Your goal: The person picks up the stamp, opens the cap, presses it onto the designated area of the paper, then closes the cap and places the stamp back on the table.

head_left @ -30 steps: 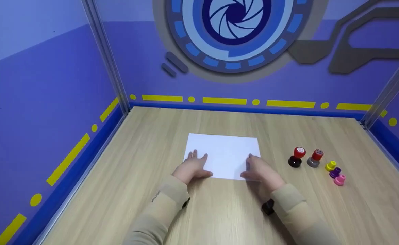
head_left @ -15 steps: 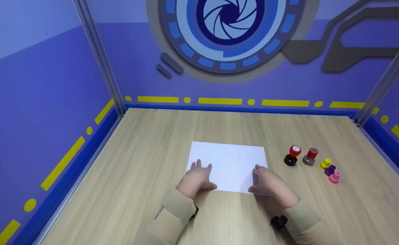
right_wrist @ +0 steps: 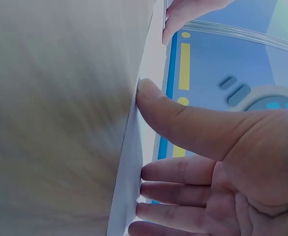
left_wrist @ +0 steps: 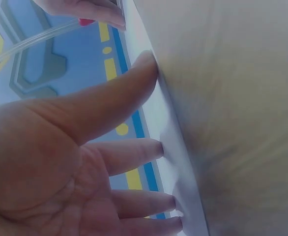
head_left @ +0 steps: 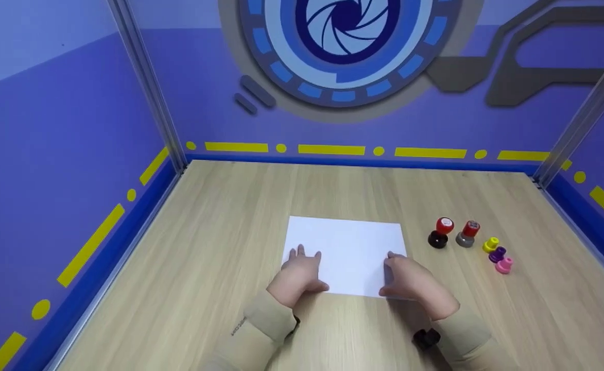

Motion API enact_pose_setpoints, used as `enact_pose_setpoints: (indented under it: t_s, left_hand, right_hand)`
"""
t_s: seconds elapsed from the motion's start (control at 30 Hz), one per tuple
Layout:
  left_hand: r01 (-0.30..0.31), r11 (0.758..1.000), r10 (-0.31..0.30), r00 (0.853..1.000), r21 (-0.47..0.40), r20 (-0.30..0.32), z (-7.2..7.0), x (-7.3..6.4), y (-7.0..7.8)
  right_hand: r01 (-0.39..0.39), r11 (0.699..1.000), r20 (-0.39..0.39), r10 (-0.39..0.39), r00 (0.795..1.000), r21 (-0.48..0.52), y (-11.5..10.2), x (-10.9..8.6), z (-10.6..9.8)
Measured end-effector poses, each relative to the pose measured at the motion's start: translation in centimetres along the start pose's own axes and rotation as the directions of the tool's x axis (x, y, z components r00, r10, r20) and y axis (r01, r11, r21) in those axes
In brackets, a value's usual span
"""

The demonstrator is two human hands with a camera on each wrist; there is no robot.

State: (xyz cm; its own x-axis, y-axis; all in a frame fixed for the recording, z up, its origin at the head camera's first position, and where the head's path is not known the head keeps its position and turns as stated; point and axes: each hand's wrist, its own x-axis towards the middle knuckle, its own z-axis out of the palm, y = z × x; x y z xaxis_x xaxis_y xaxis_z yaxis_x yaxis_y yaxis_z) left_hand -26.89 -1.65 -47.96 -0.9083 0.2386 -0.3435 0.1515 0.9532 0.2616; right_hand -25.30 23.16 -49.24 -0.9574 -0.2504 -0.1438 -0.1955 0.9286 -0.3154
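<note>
A plain white sheet of paper (head_left: 350, 250) lies flat on the wooden table (head_left: 219, 232). My left hand (head_left: 297, 274) rests on its near left corner with fingers spread and fingertips down on the paper. In the left wrist view the thumb (left_wrist: 129, 88) touches the sheet's near edge. On the near right part rests my right hand (head_left: 411, 278), its fingertips also on the paper. The right wrist view shows those fingers (right_wrist: 178, 172) fairly straight, with the thumb (right_wrist: 173, 115) at the near edge. Neither hand grips anything.
Right of the paper stand a red-knobbed stamp (head_left: 444, 225) with a black base and a red stamp (head_left: 470, 229) with a grey base. Small yellow (head_left: 490, 245), purple (head_left: 497, 254) and pink stamp-like pieces (head_left: 504, 265) stand beside them. Blue walls (head_left: 75, 154) enclose the table.
Both hands have slid the paper toward the person, mostly in the first half second. The stamps have kept their places on the table; the head view has shifted slightly.
</note>
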Motion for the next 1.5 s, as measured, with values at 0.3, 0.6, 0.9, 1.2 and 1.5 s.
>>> enact_pose_setpoints:
  t_s: [0.3,0.6,0.9,1.2,1.5]
  left_hand:
    - [0.008,1.0,-0.008,1.0,-0.005,0.006,0.5,-0.2,-0.1]
    - [-0.004,1.0,0.004,1.0,0.0,-0.003,0.2,-0.2,0.0]
    - [0.002,1.0,-0.003,1.0,0.021,0.007,0.2,0.0,0.0]
    - [0.01,1.0,-0.01,1.0,0.015,0.002,0.2,0.1,0.1]
    - [0.012,1.0,-0.012,1.0,0.014,0.002,0.0,0.1,-0.1]
  right_hand:
    - [0.016,0.898,-0.29,0.125,0.949,0.439,3.6,0.6,-2.2]
    - [0.137,0.612,-0.545,0.55,0.633,0.778,8.1,1.0,-3.5]
    - [-0.045,0.492,-0.329,0.646,0.689,0.87,10.7,1.8,-3.2]
    - [-0.146,0.493,-0.244,0.64,0.728,0.858,12.4,2.4,-2.1]
    - [-0.137,0.463,-0.223,0.64,0.736,0.876,12.5,2.7,-2.1]
